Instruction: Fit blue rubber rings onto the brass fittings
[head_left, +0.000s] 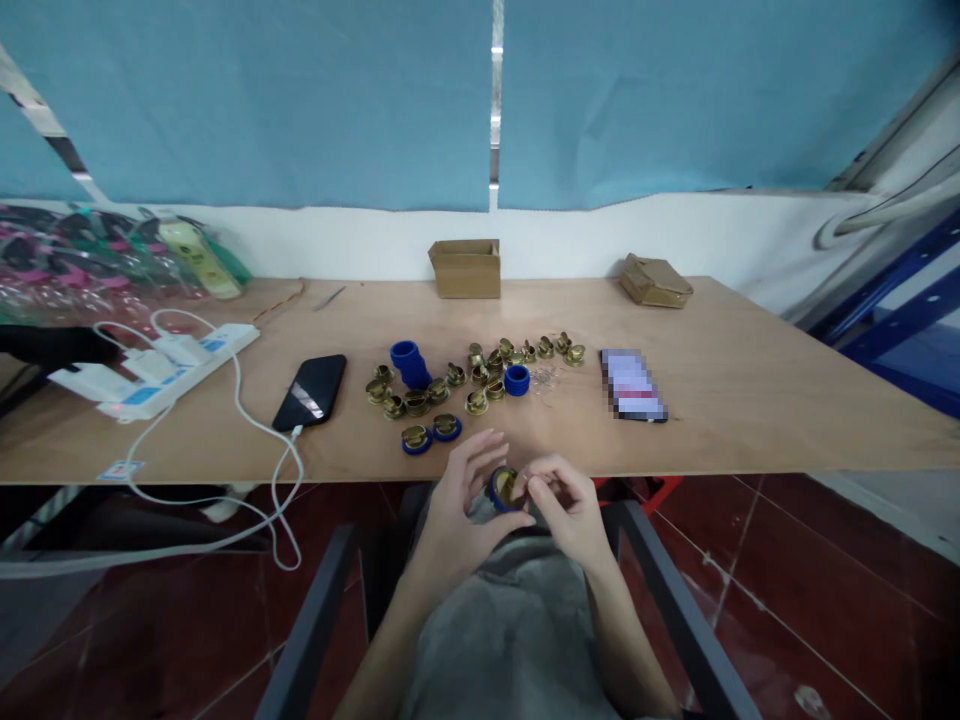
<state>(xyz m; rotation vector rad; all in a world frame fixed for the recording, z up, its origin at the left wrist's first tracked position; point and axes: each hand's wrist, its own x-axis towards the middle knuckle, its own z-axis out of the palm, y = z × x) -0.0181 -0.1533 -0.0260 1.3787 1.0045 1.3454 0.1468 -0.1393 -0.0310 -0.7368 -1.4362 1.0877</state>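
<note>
Just off the table's front edge, my left hand point(469, 500) curls around a brass-coloured part with a blue ring point(504, 488). My right hand point(561, 498) has its thumb and fingers pinched at the right side of that same part; anything small between the fingertips is too hidden to tell. Two more brass parts on blue rings point(416, 439) lie on the table near the edge. Behind them are several brass parts point(438, 390) without rings, a leaning stack of blue rings point(411, 365), a short blue ring stack point(517, 380) and small thin clear or metallic pieces point(545, 382).
On the wooden table point(735, 400) are a black phone point(310, 392) with a white cable, a lit phone point(633, 385), a white power strip point(180, 372), an open cardboard box point(466, 272) and a second box point(655, 280). Bottles point(199, 258) stand at the far left.
</note>
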